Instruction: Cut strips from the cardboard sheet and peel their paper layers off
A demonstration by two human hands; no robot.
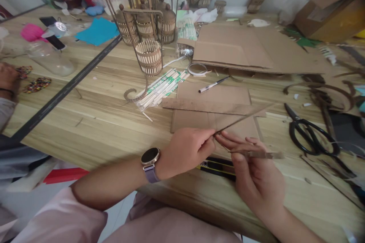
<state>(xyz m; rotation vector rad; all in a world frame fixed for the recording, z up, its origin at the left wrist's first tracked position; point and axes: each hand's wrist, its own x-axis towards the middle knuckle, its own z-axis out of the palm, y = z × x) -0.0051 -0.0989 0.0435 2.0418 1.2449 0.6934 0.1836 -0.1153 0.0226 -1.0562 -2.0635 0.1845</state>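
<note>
My left hand, with a watch at its wrist, is closed in a pinch on a narrow brown cardboard strip that slants up to the right. My right hand holds a brown strip piece between thumb and fingers, its fingertips close to the left ones. Whether both pieces are one folded strip I cannot tell. Beneath my hands lies a black and yellow utility knife, partly covered. Just beyond are flat cardboard pieces and a longer cardboard strip.
Black-handled scissors lie at right. A pen, wrapped chopsticks and a slatted basket stand or lie ahead, with stacked cardboard sheets behind. At left, another person's hand rests near a glass jar.
</note>
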